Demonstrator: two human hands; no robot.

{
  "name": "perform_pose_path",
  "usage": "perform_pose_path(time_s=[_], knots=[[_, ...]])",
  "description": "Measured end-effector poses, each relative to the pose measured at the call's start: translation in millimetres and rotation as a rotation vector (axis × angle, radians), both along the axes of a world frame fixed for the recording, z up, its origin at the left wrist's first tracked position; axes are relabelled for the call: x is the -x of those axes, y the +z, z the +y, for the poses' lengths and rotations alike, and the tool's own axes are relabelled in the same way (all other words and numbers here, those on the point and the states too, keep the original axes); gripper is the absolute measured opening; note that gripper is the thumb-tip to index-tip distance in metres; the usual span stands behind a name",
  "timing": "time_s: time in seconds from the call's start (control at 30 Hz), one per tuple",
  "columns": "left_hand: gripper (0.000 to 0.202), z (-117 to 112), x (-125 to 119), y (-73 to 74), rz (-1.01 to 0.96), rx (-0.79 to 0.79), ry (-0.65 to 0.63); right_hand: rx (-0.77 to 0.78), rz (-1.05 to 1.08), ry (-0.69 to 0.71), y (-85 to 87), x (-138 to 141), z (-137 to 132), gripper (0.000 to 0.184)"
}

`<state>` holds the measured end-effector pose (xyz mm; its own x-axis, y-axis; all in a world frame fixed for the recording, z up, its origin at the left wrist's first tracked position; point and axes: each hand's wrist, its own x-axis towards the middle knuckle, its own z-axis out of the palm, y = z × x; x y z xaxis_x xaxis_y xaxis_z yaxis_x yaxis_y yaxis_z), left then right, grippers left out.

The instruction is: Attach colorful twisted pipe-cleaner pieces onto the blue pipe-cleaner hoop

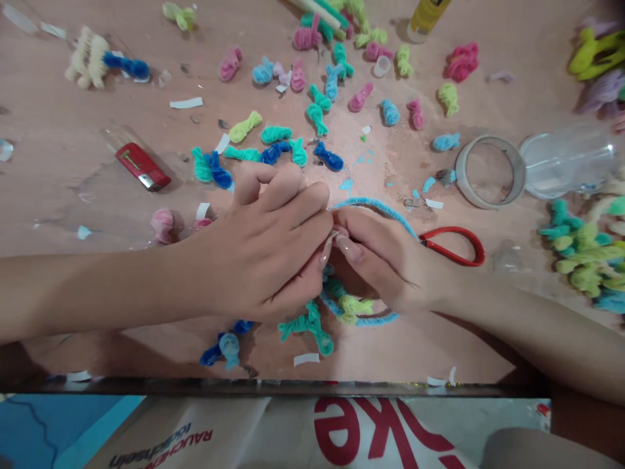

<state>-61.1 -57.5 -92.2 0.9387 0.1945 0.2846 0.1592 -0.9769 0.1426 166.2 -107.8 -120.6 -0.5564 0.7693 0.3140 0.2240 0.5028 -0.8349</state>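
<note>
My left hand (pixel 266 251) and my right hand (pixel 385 257) meet at the middle of the table, fingers pinched together on a small white strip of tape (pixel 332 240) and a light blue pipe cleaner ring (pixel 378 208). The ring loops out from under both hands. Small twisted pipe cleaner bows hang from its near side: a teal one (pixel 310 326), a pale green one (pixel 352 307) and a blue one (pixel 224 348). Red-handled scissors (pixel 454 246) lie just right of my right hand, partly hidden by it.
Many loose pipe cleaner bows (pixel 317 114) in pink, blue, teal and green are scattered on the pink table. A tape roll (pixel 489 171), a clear container (pixel 569 163), a red lighter (pixel 142 167), a glue bottle (pixel 426 16) and paper scraps lie around. A pile of bows (pixel 586 254) sits at right.
</note>
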Motion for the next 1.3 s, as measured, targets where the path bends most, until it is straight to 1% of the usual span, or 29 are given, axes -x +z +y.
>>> perform_pose_path(time_s=[0.17, 0.3, 0.5, 0.63, 0.7, 0.83, 0.9, 0.97, 1.07, 1.13, 1.2, 1.3], knots=[[0.021, -1.2, 0.1, -0.7, -0.059, 0.063, 0.040, -0.006, 0.025, 0.025, 1.3, -1.3, 1.1, 0.029], [0.020, -2.4, 1.6, -2.2, -0.054, 0.081, 0.049, 0.013, 0.001, 0.048, 1.6, -3.4, 1.1, 0.031], [0.025, -6.6, 2.0, -3.8, -0.038, 0.130, 0.115, 0.013, -0.017, 0.044, 1.2, -3.4, 0.5, 0.032], [0.024, -6.5, 4.6, -4.4, -0.039, 0.191, 0.128, 0.015, -0.015, 0.046, 0.5, -2.4, 0.2, 0.030], [0.022, -5.6, 5.2, -5.3, -0.040, 0.193, 0.122, 0.018, -0.004, 0.044, 1.0, -2.1, -0.1, 0.029], [0.020, -7.5, 2.0, -9.1, -0.065, 0.123, 0.100, 0.029, -0.021, 0.039, 5.4, -1.8, -0.7, 0.033], [0.023, -10.7, -0.8, -11.1, -0.095, 0.082, 0.114, 0.047, -0.050, 0.034, 8.0, -1.4, -1.1, 0.035], [0.027, -13.6, -3.0, -11.9, -0.108, 0.047, 0.145, 0.065, -0.036, 0.025, 9.9, -0.9, -1.5, 0.036], [0.030, -13.5, -3.4, -9.9, -0.072, -0.038, 0.152, 0.110, 0.007, 0.020, 11.4, -0.8, -2.0, 0.036], [0.026, -11.2, -2.4, -7.5, -0.056, -0.087, 0.101, 0.146, -0.004, 0.027, 12.2, -1.5, -2.1, 0.035], [0.024, -9.3, -1.8, -5.9, -0.050, -0.107, 0.073, 0.147, 0.002, 0.031, 12.7, -2.5, -2.2, 0.035], [0.031, -9.4, -2.6, -5.7, -0.045, -0.123, 0.093, 0.154, 0.007, 0.040, 13.3, -4.0, -2.4, 0.034]])
